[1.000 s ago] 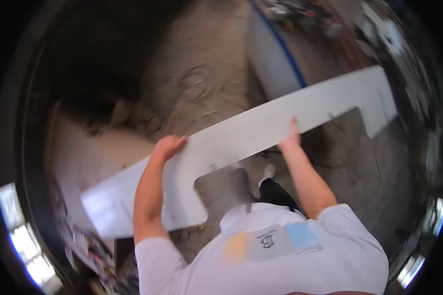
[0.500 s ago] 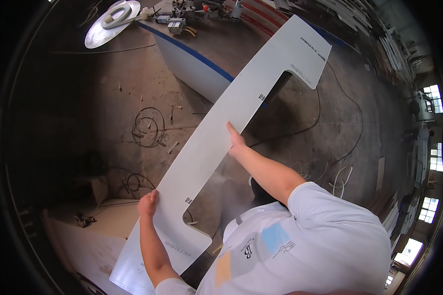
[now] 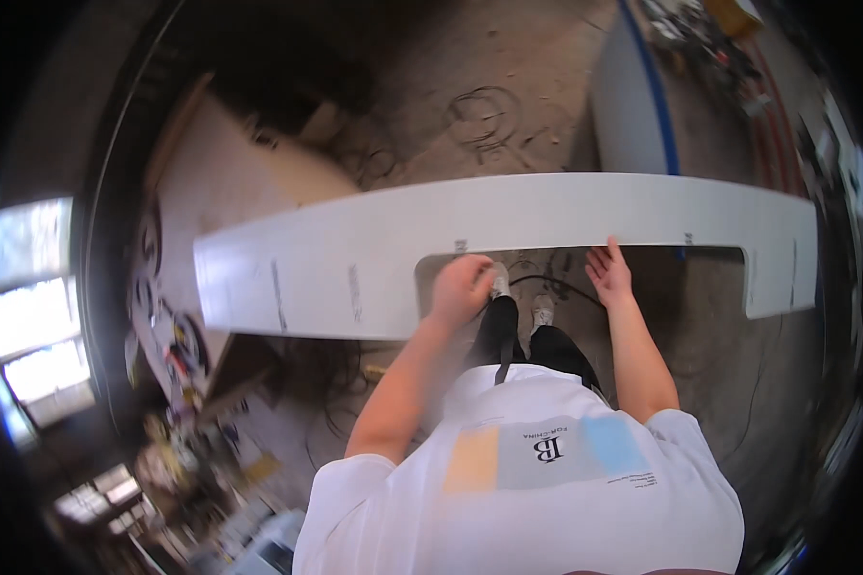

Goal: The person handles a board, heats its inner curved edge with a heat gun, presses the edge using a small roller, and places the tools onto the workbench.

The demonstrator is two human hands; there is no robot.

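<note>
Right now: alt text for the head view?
A long white sheet panel with a wide notch in its near edge spans the view, the person's left hand and right hand at the notch's edge. Below are a white printed T-shirt and black trousers; beyond, a dark cable coil lies on the brown floor.

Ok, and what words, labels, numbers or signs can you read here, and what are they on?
I can't copy wording, but I can say where it stands.
White shirt, grey print block: large dark letters with a smaller line, legible.
White shirt, below the blue block: small lines, too small to read.
White panel, lower edge: two short dark marks, too blurred.
White panel, both ends: faint printed lines, too blurred.
</note>
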